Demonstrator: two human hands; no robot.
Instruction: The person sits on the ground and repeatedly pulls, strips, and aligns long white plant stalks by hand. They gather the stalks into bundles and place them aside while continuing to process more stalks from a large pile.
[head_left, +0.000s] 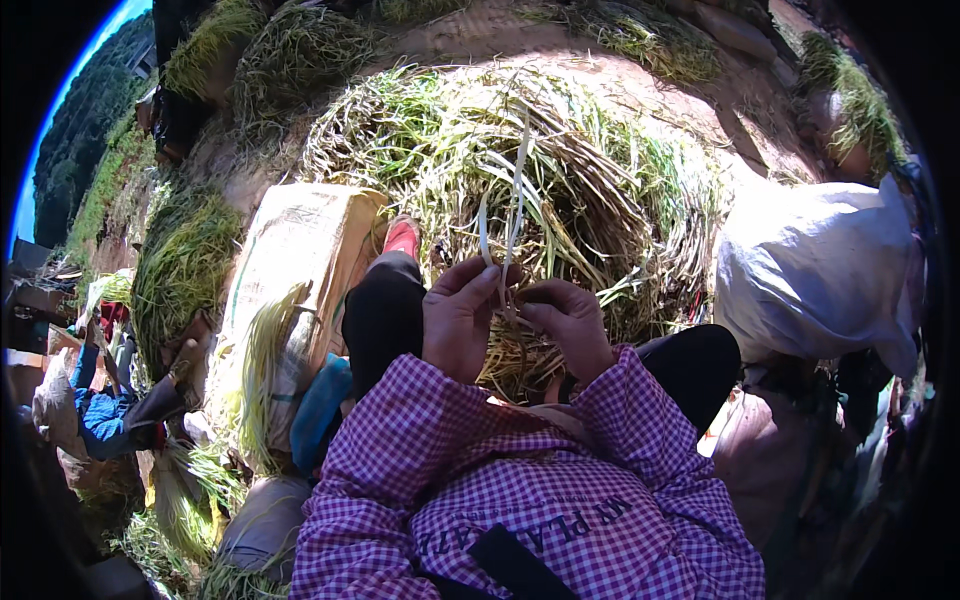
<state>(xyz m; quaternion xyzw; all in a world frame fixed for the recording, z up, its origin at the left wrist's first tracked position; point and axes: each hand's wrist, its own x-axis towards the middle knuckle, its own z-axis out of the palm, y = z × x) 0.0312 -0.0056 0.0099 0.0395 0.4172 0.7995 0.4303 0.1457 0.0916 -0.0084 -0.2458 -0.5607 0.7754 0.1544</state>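
Note:
My left hand (463, 311) pinches a pale, narrow plant stalk (517, 195) between thumb and fingers; its two thin ends stand up above the fingertips. My right hand (568, 321) is close by on the right, its thumb and fingers closed on the lower end of the same pale strands. Both hands are in front of my lap, between my dark-clad knees. Beyond and below them spreads a large heap of long green and dried brown stalks (600, 187). A bundle of pale yellow-green stalks (262, 375) lies to the left, on a sack.
A long woven sack package (281, 240) lies left of my knee, beside a blue bag (319, 412). A full white sack (810, 270) stands at the right. More green heaps (184, 262) lie around. A person in blue (101, 409) sits at the far left.

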